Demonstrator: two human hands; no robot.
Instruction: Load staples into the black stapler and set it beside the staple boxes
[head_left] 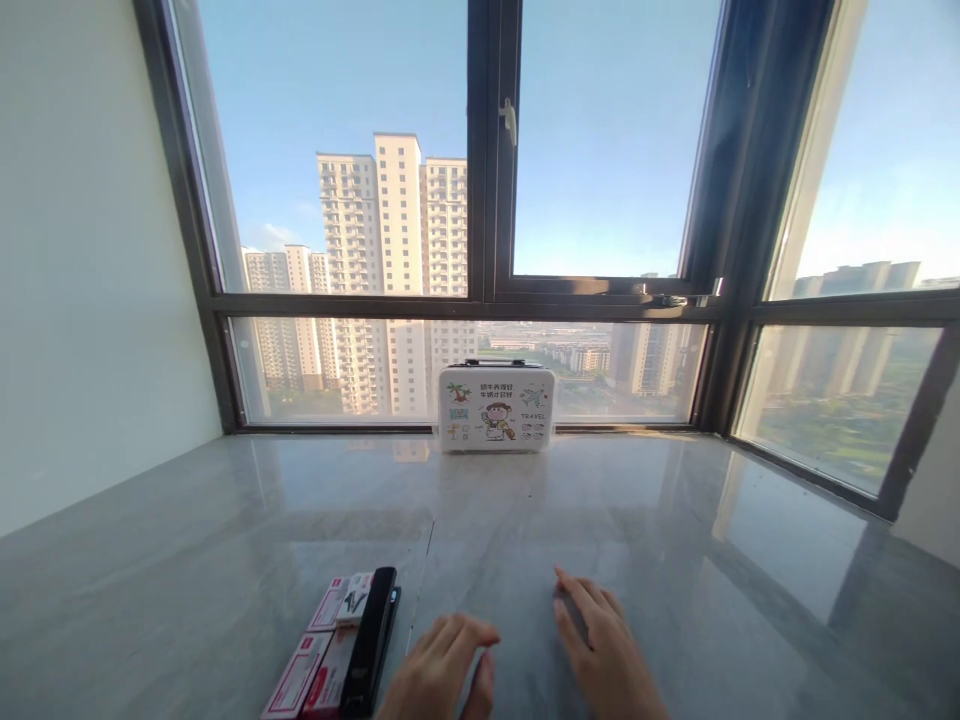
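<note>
My left hand (pixel 444 665) is low in the view, its fingers bent loosely and the thumb apart from them, holding nothing. To the right, my right hand (pixel 600 645) rests on or just over the grey marble sill, fingers stretched forward and thumb a little apart, also with nothing in it. Nearest to my left hand, on its left side, lies a long black stapler (pixel 369 640). Against the stapler sit several small red-and-white boxes (pixel 300 672); a smaller white box (pixel 355 600) among them has a dark printed picture on it.
A white carry case (pixel 496 410) with a black handle and cartoon travel prints stands upright at the back of the marble sill (pixel 637 500), against the window. Dark window frames (pixel 491 200) rise behind it. A white wall (pixel 90 300) bounds the left side.
</note>
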